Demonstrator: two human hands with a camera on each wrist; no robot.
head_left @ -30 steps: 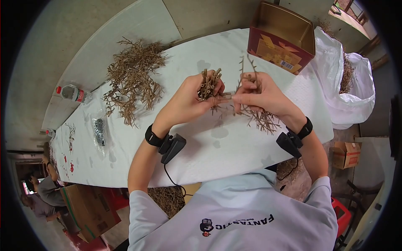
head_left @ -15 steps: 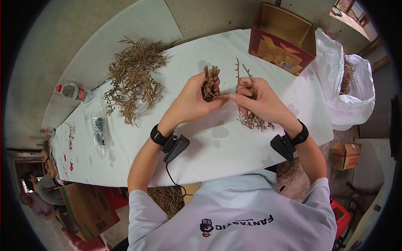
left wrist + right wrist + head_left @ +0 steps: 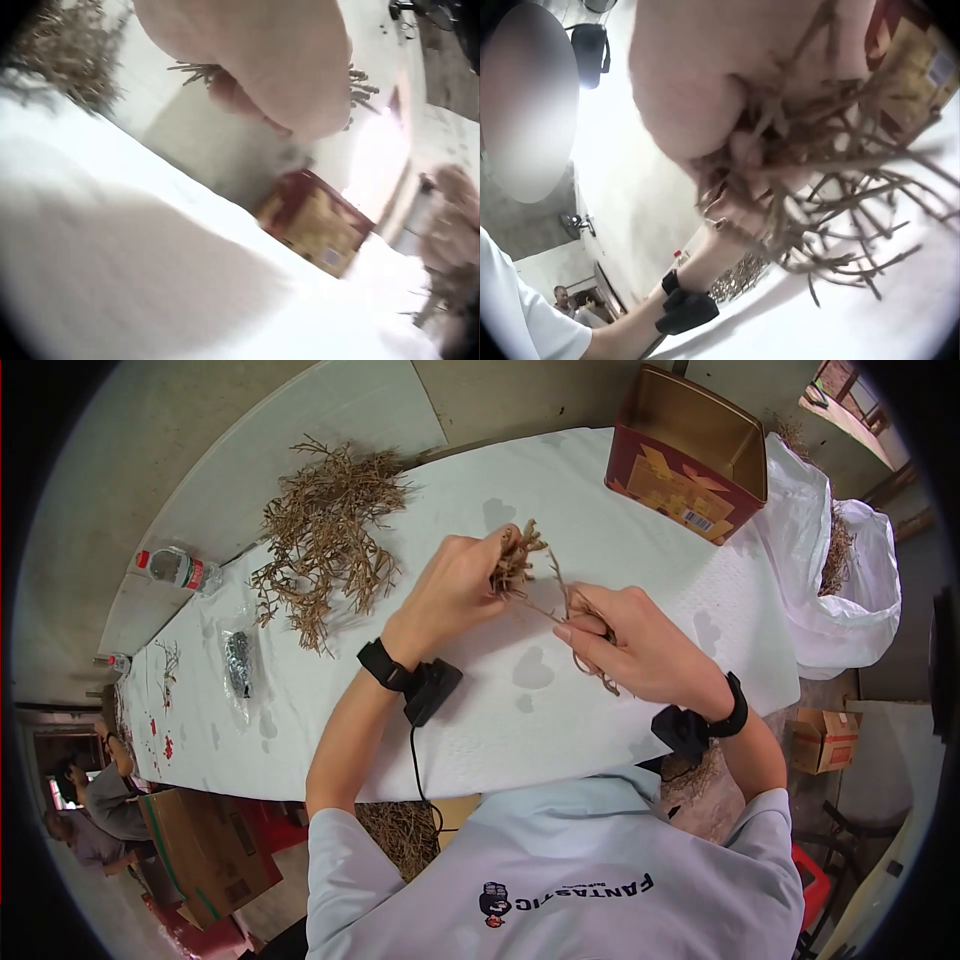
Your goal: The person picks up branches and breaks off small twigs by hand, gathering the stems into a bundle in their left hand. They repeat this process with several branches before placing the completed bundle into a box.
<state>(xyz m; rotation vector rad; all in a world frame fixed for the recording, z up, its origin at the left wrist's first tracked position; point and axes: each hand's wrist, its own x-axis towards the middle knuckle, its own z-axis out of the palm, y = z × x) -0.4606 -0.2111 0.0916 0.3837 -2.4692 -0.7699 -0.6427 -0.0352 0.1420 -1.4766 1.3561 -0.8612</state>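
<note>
My left hand [image 3: 450, 588] grips a bundle of dry brown twigs [image 3: 516, 560], their cut ends pointing up and away over the table. In the left wrist view the bundle's ends [image 3: 362, 88] stick out on both sides of the fist. My right hand [image 3: 645, 645], to the right and slightly nearer me, holds thin branching twigs [image 3: 603, 678] between thumb and curled fingers. One thin stem spans the gap between the two hands. Close up in the right wrist view, forked twigs [image 3: 847, 262] spread from under the right hand. The fingers around them are partly hidden.
A loose heap of twigs [image 3: 325, 535] lies on the white-covered table [image 3: 480, 740] at left. A red and gold tin [image 3: 690, 470] stands back right beside a white sack [image 3: 865, 600] containing twigs. A plastic bottle [image 3: 178, 570] and clear packet [image 3: 238, 665] lie far left.
My right hand has moved down and to the right, and its twigs now show less. The left hand has turned, tilting the bundle's ends to the right. The gap between the hands has widened.
</note>
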